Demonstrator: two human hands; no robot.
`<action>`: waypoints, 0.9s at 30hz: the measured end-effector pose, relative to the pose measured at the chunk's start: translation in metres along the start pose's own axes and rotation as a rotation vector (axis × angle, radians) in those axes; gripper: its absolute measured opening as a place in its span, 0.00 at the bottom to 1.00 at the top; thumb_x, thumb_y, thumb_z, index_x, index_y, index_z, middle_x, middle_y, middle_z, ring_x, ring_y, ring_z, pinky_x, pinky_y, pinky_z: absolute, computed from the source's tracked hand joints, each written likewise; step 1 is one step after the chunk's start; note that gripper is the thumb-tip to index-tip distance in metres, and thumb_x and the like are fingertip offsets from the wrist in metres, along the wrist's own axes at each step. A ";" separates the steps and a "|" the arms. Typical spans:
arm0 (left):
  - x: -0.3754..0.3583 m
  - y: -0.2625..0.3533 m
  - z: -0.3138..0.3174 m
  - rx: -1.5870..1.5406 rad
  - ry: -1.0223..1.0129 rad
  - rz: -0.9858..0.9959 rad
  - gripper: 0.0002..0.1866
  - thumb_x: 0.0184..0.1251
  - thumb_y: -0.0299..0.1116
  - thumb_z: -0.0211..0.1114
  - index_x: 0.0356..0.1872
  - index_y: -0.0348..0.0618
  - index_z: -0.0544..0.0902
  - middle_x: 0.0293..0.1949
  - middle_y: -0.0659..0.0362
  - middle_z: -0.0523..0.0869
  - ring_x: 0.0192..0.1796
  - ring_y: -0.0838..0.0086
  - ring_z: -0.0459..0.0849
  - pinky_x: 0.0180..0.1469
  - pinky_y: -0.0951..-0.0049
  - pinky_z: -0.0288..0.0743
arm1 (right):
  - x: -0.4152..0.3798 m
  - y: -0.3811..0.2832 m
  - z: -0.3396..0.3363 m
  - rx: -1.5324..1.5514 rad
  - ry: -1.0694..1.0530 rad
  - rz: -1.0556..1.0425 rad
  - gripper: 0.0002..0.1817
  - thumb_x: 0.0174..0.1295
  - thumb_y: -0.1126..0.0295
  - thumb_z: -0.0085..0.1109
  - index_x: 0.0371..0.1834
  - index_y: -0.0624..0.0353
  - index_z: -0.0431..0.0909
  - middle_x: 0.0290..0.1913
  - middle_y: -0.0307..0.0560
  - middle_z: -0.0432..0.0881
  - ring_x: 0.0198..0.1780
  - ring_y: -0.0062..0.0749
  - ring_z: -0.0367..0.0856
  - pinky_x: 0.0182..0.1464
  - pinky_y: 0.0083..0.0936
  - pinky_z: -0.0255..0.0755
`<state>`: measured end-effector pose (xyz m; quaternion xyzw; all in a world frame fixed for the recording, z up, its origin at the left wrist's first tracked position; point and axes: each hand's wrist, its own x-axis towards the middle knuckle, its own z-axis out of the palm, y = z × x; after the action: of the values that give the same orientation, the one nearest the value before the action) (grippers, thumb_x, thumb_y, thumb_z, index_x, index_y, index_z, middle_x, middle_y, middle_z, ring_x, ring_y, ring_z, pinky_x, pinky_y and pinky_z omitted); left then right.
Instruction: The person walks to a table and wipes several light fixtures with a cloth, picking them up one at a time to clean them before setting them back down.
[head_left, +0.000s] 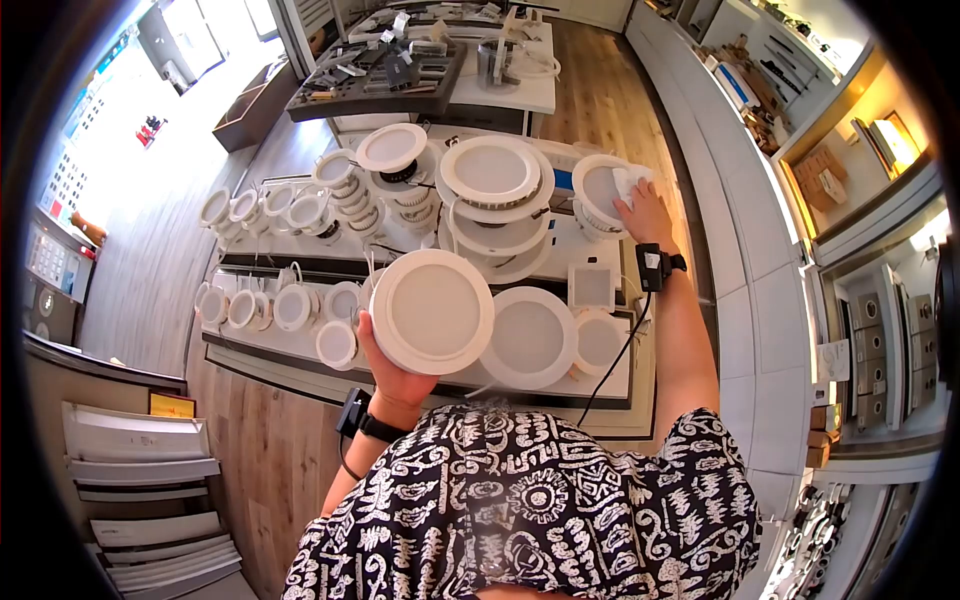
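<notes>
My left hand [392,365] grips a large round white downlight [433,312] by its edge, its pale face turned up toward me. At the right end of the display table, my right hand [647,214] presses a crumpled white tissue or cloth [628,181] against the rim of another round downlight [597,190]. Between the hands stands a stack of wide round panel lights [490,170]. Just right of the held light lies a big round panel light [529,338], with a small square light [592,287] behind it.
Several small downlights [292,307] line the table's left side, and stacked ones [392,148] stand behind. A dark tray of parts [385,75] sits on a farther table. White cabinets [735,300] run along the right. A black cable [618,360] hangs from my right wrist.
</notes>
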<state>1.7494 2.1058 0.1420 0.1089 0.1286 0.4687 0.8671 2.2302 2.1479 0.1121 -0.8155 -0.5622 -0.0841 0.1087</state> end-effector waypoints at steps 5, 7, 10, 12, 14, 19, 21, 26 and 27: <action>0.001 -0.002 -0.009 -0.033 -0.051 -0.047 0.37 0.71 0.67 0.44 0.72 0.53 0.68 0.70 0.58 0.71 0.71 0.59 0.69 0.73 0.52 0.62 | -0.001 0.015 0.004 0.080 -0.016 -0.163 0.24 0.65 0.60 0.56 0.63 0.57 0.76 0.60 0.55 0.79 0.58 0.52 0.77 0.63 0.41 0.70; 0.003 -0.005 -0.007 -0.022 -0.048 -0.039 0.37 0.71 0.67 0.45 0.71 0.53 0.68 0.70 0.58 0.72 0.71 0.59 0.70 0.72 0.52 0.62 | 0.000 0.012 -0.005 0.286 -0.069 -0.114 0.20 0.65 0.65 0.57 0.60 0.56 0.79 0.52 0.52 0.85 0.51 0.44 0.83 0.57 0.37 0.74; 0.002 -0.007 -0.004 -0.028 -0.034 -0.047 0.37 0.71 0.67 0.45 0.72 0.53 0.68 0.70 0.58 0.72 0.71 0.59 0.69 0.72 0.52 0.62 | 0.006 0.001 -0.012 0.869 -0.181 -0.013 0.15 0.68 0.72 0.54 0.56 0.58 0.81 0.45 0.46 0.87 0.47 0.29 0.83 0.51 0.27 0.75; 0.001 -0.007 -0.002 -0.033 -0.063 -0.062 0.37 0.71 0.67 0.45 0.72 0.53 0.68 0.70 0.58 0.72 0.71 0.59 0.70 0.72 0.52 0.62 | 0.001 -0.011 -0.021 1.100 0.129 -0.019 0.14 0.70 0.74 0.53 0.56 0.60 0.81 0.45 0.42 0.86 0.47 0.22 0.81 0.50 0.21 0.73; 0.001 -0.007 -0.002 -0.036 -0.078 -0.070 0.38 0.70 0.67 0.45 0.72 0.53 0.68 0.70 0.58 0.72 0.71 0.59 0.69 0.72 0.51 0.62 | 0.004 -0.012 -0.020 1.167 0.441 -0.035 0.13 0.72 0.74 0.52 0.54 0.63 0.81 0.45 0.38 0.84 0.47 0.20 0.79 0.51 0.19 0.72; -0.001 -0.009 0.003 -0.063 -0.062 -0.147 0.39 0.69 0.69 0.44 0.72 0.54 0.67 0.71 0.57 0.70 0.72 0.57 0.68 0.72 0.48 0.61 | -0.042 -0.080 -0.079 1.374 0.359 -0.062 0.17 0.71 0.72 0.53 0.60 0.64 0.74 0.53 0.44 0.81 0.54 0.26 0.78 0.57 0.22 0.70; 0.000 -0.014 0.006 -0.029 -0.034 -0.176 0.39 0.69 0.69 0.44 0.72 0.54 0.67 0.71 0.57 0.70 0.72 0.57 0.67 0.72 0.47 0.61 | -0.074 -0.129 -0.106 1.307 0.365 -0.169 0.22 0.67 0.70 0.57 0.63 0.63 0.72 0.58 0.48 0.78 0.58 0.32 0.76 0.59 0.26 0.70; 0.004 -0.030 0.010 -0.058 -0.043 -0.280 0.42 0.69 0.70 0.41 0.73 0.47 0.65 0.70 0.53 0.70 0.70 0.55 0.70 0.72 0.49 0.63 | -0.161 -0.216 -0.129 0.729 0.075 -0.977 0.36 0.55 0.59 0.69 0.67 0.58 0.70 0.67 0.50 0.72 0.65 0.51 0.72 0.68 0.46 0.63; 0.003 -0.029 0.009 -0.056 -0.042 -0.276 0.43 0.69 0.70 0.40 0.73 0.47 0.65 0.70 0.51 0.70 0.70 0.55 0.70 0.72 0.50 0.63 | -0.171 -0.228 -0.124 0.689 0.013 -1.086 0.37 0.55 0.56 0.69 0.68 0.58 0.70 0.67 0.49 0.73 0.65 0.50 0.72 0.69 0.46 0.63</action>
<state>1.7769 2.0920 0.1413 0.0757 0.1112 0.3461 0.9285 1.9551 2.0393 0.2060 -0.3324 -0.8893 0.0532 0.3097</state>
